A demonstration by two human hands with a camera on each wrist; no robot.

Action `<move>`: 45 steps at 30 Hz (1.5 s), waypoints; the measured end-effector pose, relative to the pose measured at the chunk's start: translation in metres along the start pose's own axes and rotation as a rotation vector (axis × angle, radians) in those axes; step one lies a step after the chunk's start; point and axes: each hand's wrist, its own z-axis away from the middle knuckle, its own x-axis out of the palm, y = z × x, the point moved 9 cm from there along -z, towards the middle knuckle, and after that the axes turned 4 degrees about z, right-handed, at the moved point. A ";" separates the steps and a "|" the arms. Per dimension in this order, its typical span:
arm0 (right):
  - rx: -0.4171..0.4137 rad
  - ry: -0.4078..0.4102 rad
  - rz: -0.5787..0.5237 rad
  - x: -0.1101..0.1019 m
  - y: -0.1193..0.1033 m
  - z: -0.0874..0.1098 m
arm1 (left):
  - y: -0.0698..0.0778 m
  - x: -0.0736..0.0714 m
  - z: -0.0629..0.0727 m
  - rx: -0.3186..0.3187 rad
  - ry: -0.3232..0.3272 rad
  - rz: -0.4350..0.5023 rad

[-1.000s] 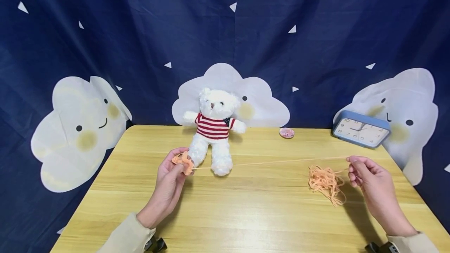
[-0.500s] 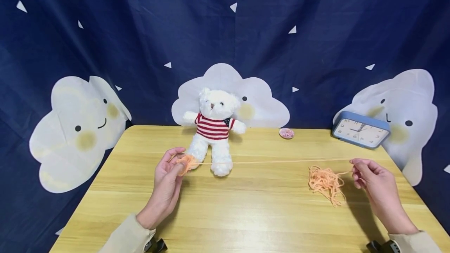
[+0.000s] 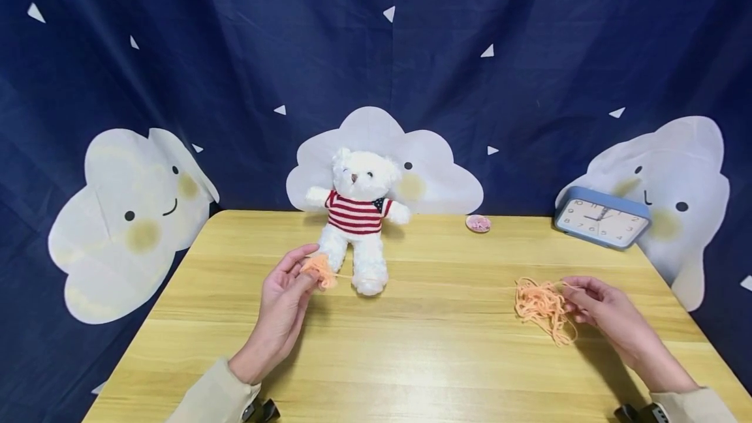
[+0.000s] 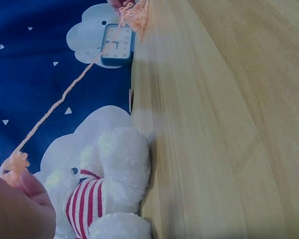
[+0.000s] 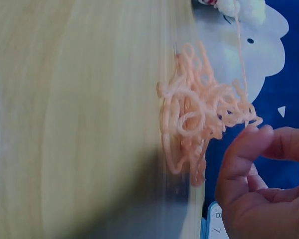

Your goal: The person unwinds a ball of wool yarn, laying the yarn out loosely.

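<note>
My left hand (image 3: 286,294) pinches a small wound bundle of orange yarn (image 3: 319,270) between thumb and fingers, in front of a white teddy bear's leg. From that bundle a strand (image 4: 54,105) runs across to my right hand (image 3: 611,313), whose thumb and index fingertip pinch it. Beside the right fingertips lies a loose, tangled heap of the same yarn (image 5: 192,112) on the table. The teddy bear (image 3: 355,214), in a red-and-white striped sweater, sits upright behind the left hand.
A blue-framed clock (image 3: 604,216) stands at the table's back right. Near the back edge lies a small round pink item (image 3: 478,223). The wooden table (image 3: 423,358) ends at a dark blue curtain (image 3: 247,70) with white clouds.
My right hand has come left and down toward the yarn heap, and the strand, taut before, looks slacker. The left hand has turned the small bundle while staying near the bear's leg.
</note>
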 end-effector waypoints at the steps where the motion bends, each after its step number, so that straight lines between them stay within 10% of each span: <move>1: -0.006 -0.008 0.015 0.002 0.000 0.000 | -0.001 0.001 0.000 -0.009 -0.006 -0.004; 9: -0.034 0.012 0.142 0.008 -0.006 0.003 | -0.006 0.003 -0.001 -0.044 -0.024 -0.041; 22: -0.244 0.360 0.147 0.022 -0.057 0.018 | -0.006 0.008 -0.001 -0.056 -0.042 -0.060; 36: -0.303 -0.106 -0.078 0.141 -0.088 0.004 | -0.011 0.013 0.000 -0.068 -0.044 -0.027; 45: -0.183 -0.476 -0.150 0.219 -0.087 0.000 | -0.013 0.015 0.000 -0.063 -0.042 0.001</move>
